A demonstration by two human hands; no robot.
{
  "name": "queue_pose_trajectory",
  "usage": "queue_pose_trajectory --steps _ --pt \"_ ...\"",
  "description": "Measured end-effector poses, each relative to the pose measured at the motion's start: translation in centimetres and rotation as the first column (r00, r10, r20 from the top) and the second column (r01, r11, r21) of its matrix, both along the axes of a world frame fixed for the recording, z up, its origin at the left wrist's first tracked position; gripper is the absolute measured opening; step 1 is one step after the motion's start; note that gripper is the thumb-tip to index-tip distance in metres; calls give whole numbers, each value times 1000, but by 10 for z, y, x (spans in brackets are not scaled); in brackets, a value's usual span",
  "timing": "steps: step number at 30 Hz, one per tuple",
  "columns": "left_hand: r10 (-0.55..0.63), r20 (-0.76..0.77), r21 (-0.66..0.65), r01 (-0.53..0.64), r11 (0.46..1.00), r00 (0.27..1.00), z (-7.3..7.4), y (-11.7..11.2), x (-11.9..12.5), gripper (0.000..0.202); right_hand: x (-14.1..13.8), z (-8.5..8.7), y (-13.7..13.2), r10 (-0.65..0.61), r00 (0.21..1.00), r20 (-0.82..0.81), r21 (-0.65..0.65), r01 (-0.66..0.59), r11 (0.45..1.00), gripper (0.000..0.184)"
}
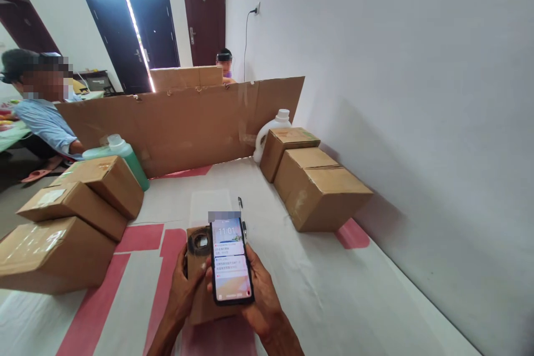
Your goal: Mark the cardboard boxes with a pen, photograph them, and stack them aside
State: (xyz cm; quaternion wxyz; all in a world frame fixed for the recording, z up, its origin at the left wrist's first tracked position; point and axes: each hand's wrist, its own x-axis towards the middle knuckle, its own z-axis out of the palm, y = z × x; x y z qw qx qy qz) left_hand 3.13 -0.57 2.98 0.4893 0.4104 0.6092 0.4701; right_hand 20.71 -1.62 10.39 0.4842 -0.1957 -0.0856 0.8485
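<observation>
In my right hand (265,295) is a smartphone (231,261), upright with its lit screen facing me and 11:01 showing. The fingers wrap around its back and edges. Just behind and left of the phone is a small brown cardboard box (202,306) with a dark ring around a hole near its top. My left hand (183,286) closes on the box's left side, its thumb near the phone's left edge. A pen (240,203) shows past the phone's top right corner; the phone hides part of it.
Cardboard boxes (54,253) line the left side beside a green-liquid jug (133,164). More boxes (325,189) and a white jug (282,117) stand along the right wall. A cardboard panel (187,128) crosses the far end. One person (45,117) is at left, another (224,58) behind the panel.
</observation>
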Motion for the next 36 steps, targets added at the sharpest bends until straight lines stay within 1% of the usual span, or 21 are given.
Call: queue_pose_trajectory --steps 2,4,7,8,9,11,12,13,14,16,20,22,25,28,29,30,31,32,34,35,36 --pt "6 0 -16 -6 1000 1000 1 0 -2 94 5 1 2 -24 999 29 21 23 1000 52" --pt "28 -18 -27 -29 999 999 1 -1 -5 90 15 -1 3 -71 991 113 19 70 997 56" --pt "46 -44 -38 -48 998 998 -2 0 -10 89 38 -14 6 -123 929 349 3 130 991 64" --pt "41 -35 -41 -42 998 999 -4 1 -12 87 46 -22 8 -164 869 467 29 170 985 63" --pt "31 -17 -45 -32 998 999 -6 1 -14 86 54 -33 9 -223 763 607 86 215 973 61" --pt "20 16 -48 -20 999 1000 -8 3 -16 84 69 -56 12 -345 448 824 248 262 933 54" --pt "21 25 -49 -20 999 999 -9 4 -17 84 75 -68 13 -382 296 876 312 257 915 51" --pt "23 31 -46 -21 999 999 -10 5 -18 85 81 -78 14 -394 177 902 348 243 906 50" --pt "29 32 -39 -28 999 999 -10 6 -19 85 86 -87 14 -385 100 918 356 226 907 50" --pt "53 -2 -9 -53 999 999 -11 7 -21 84 93 -100 13 -346 18 938 335 205 919 50" --pt "101 -119 71 -93 993 988 -15 3 -27 74 102 -110 11 -292 -136 947 310 138 941 42" --pt "122 -146 96 -109 989 982 -18 -4 -30 70 106 -114 11 -299 -254 920 325 64 944 41" --pt "150 -197 128 -126 984 969 -21 -19 -36 61 110 -120 9 -320 -430 844 331 -51 942 53" --pt "142 -244 140 -110 984 959 -25 -38 -40 53 107 -118 2 -348 -534 770 363 -82 928 69" --pt "134 -250 142 -101 985 959 -26 -44 -41 51 101 -116 -2 -386 -539 748 410 -82 908 72" --pt "127 -249 144 -93 985 960 -28 -50 -40 49 93 -113 -7 -439 -501 746 464 -83 882 74" --pt "120 -244 146 -86 986 962 -30 -55 -39 49 82 -111 -14 -492 -408 769 507 -80 858 72" --pt "110 -233 147 -77 986 966 -32 -60 -37 48 70 -110 -22 -526 -265 808 531 -58 845 67" --pt "84 -205 141 -55 988 975 -33 -68 -33 50 44 -110 -40 -506 91 857 506 30 862 55" --pt "72 -195 137 -45 989 978 -31 -72 -32 51 33 -112 -49 -471 238 849 468 75 881 52" --pt "61 -191 130 -36 991 980 -26 -76 -31 53 26 -113 -58 -438 333 835 428 108 897 53"
